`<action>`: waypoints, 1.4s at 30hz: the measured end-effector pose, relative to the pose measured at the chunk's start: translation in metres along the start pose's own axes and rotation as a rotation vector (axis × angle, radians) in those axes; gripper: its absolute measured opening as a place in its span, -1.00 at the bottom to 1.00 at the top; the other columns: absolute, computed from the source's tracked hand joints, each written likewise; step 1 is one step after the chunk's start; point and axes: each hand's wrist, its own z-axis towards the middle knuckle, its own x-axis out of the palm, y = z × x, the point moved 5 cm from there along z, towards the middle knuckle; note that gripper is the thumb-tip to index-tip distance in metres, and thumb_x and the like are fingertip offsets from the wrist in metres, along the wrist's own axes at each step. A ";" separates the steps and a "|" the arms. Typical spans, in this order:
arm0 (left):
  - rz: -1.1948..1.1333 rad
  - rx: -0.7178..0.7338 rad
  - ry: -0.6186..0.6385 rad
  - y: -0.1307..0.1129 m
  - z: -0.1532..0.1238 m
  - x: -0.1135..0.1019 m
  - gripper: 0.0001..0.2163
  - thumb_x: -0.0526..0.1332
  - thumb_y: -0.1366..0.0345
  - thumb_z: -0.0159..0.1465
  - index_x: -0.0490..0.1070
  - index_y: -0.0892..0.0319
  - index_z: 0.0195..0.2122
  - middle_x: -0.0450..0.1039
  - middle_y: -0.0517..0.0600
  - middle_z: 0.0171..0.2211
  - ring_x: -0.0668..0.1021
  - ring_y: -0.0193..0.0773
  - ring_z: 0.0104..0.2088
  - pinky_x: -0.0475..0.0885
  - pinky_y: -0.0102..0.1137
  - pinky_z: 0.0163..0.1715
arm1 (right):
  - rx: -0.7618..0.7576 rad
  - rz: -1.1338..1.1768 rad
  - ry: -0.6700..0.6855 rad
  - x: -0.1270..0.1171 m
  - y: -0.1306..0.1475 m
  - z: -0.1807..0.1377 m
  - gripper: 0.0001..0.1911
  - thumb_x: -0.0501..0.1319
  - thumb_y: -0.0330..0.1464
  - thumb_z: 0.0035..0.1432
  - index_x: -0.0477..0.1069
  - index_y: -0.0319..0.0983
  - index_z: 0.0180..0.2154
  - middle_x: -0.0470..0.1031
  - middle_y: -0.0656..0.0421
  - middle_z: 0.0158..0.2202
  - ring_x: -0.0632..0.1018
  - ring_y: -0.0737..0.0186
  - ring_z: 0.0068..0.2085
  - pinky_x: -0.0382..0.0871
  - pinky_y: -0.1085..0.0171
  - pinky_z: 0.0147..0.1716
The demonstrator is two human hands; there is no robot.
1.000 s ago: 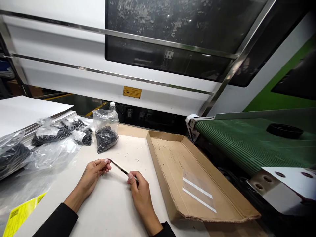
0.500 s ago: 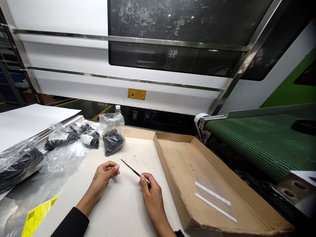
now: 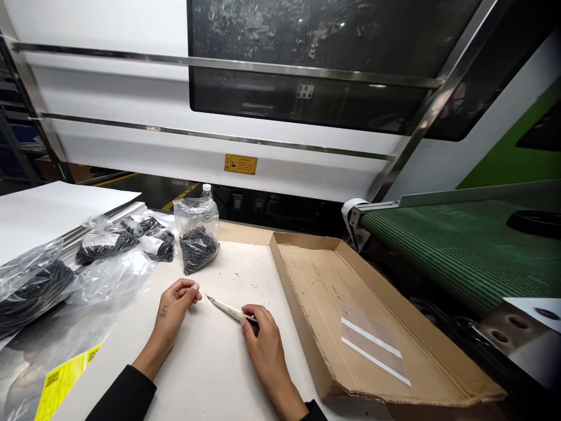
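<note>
Fingers of right hand (image 3: pixel 263 345) clamp one pen (image 3: pixel 228 309); left hand (image 3: pixel 175 304) loosely curled, empty.

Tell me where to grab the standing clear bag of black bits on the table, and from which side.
Take the clear bag by its loose, gathered top, above the black bits settled in its lower half. Come from above and from the front, the person's side, probably with the left hand, which lies nearest. The bag stands upright with a bottle close behind it and other bags to its left.
</note>
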 end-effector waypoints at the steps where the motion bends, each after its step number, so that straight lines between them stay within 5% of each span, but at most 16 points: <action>1: 0.050 0.017 -0.030 0.000 0.000 -0.003 -0.70 0.24 0.02 0.20 0.37 0.17 -0.26 0.48 -0.01 -0.43 0.44 -0.24 -0.37 0.30 -0.39 -0.33 | 0.005 0.007 0.009 0.000 0.001 0.000 -0.81 0.05 -0.41 0.21 0.39 -0.15 -0.17 0.45 0.12 -0.14 0.44 0.09 -0.07 0.33 0.14 -0.09; 6: 0.352 0.147 -0.109 -0.004 -0.001 -0.012 -0.81 0.21 0.13 0.20 0.45 0.11 -0.25 0.47 0.02 -0.26 0.46 -0.09 -0.21 0.26 -0.29 -0.19 | 0.013 0.003 0.043 0.003 0.002 -0.001 -0.82 0.05 -0.34 0.28 0.38 -0.16 -0.13 0.46 0.13 -0.13 0.47 0.12 -0.11 0.34 0.19 -0.13; 14: 0.588 0.286 -0.026 0.004 -0.001 -0.004 -0.80 0.10 0.24 0.24 0.50 0.08 -0.23 0.45 0.04 -0.24 0.43 -0.02 -0.15 0.26 -0.21 -0.15 | -0.054 -0.091 0.108 0.005 0.001 -0.002 -0.75 -0.04 -0.29 0.37 0.40 -0.15 -0.19 0.40 0.15 -0.26 0.45 0.16 -0.26 0.29 0.20 -0.26; 24: 0.616 0.327 -0.185 -0.009 -0.005 -0.008 -0.80 0.02 0.27 0.29 0.43 0.09 -0.24 0.43 -0.03 -0.24 0.42 -0.14 -0.16 0.31 -0.25 -0.18 | -0.239 -0.472 0.288 0.029 0.021 0.000 -0.83 0.04 -0.41 0.34 0.39 -0.15 -0.17 0.33 0.19 -0.29 0.42 0.23 -0.36 0.22 0.31 -0.43; 29: 0.584 0.343 -0.246 -0.016 -0.006 -0.012 -0.80 0.01 0.30 0.28 0.42 0.08 -0.24 0.43 -0.05 -0.24 0.41 -0.17 -0.15 0.33 -0.29 -0.21 | -0.195 -0.548 0.172 0.024 0.011 0.013 -0.69 -0.08 -0.34 0.40 0.40 -0.22 -0.25 0.33 0.13 -0.35 0.40 0.17 -0.38 0.14 0.26 -0.43; 33: 0.571 0.346 -0.239 -0.015 -0.006 -0.010 -0.81 0.01 0.32 0.27 0.42 0.07 -0.25 0.43 -0.06 -0.24 0.42 -0.18 -0.15 0.33 -0.29 -0.21 | -0.187 -0.529 0.108 0.018 0.006 0.017 -0.66 -0.12 -0.31 0.41 0.38 -0.25 -0.22 0.32 0.10 -0.31 0.39 0.16 -0.35 0.17 0.25 -0.40; 42: 0.558 0.341 -0.252 -0.016 -0.005 -0.012 -0.82 0.02 0.33 0.26 0.42 0.08 -0.29 0.43 -0.06 -0.27 0.42 -0.19 -0.18 0.32 -0.29 -0.23 | -0.236 -0.379 0.192 0.026 0.013 0.005 -0.71 -0.05 -0.32 0.39 0.40 -0.17 -0.05 0.33 0.15 -0.27 0.44 0.21 -0.31 0.31 0.29 -0.37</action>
